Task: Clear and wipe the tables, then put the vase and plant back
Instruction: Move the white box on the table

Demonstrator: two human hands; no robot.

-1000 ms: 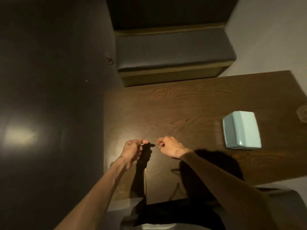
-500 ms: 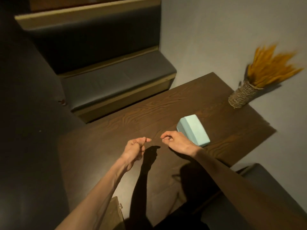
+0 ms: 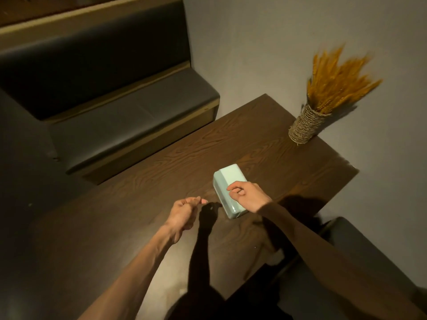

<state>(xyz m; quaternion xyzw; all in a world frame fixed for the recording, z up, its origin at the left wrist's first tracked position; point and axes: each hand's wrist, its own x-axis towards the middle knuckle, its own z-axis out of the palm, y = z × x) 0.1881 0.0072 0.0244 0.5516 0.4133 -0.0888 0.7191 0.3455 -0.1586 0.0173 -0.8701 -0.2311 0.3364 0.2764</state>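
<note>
At mid-frame, the right hand (image 3: 248, 196) hovers over the pale green box (image 3: 225, 185), fingers loosely curled, empty, probably to lift it off the tabletop (image 3: 161, 172). The left hand (image 3: 183, 214) is half-closed, empty. The vase (image 3: 303, 127) with dried plant (image 3: 335, 82) stands upper right against the wall.

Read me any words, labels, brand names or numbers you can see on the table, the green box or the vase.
None can be read.
Pale green box: its visible faces are plain, no print shows; the right hand covers part of it.
Woven vase with dried stalks: no label.
Wooden table: wood grain only.
Left hand: holds nothing with text.
</note>
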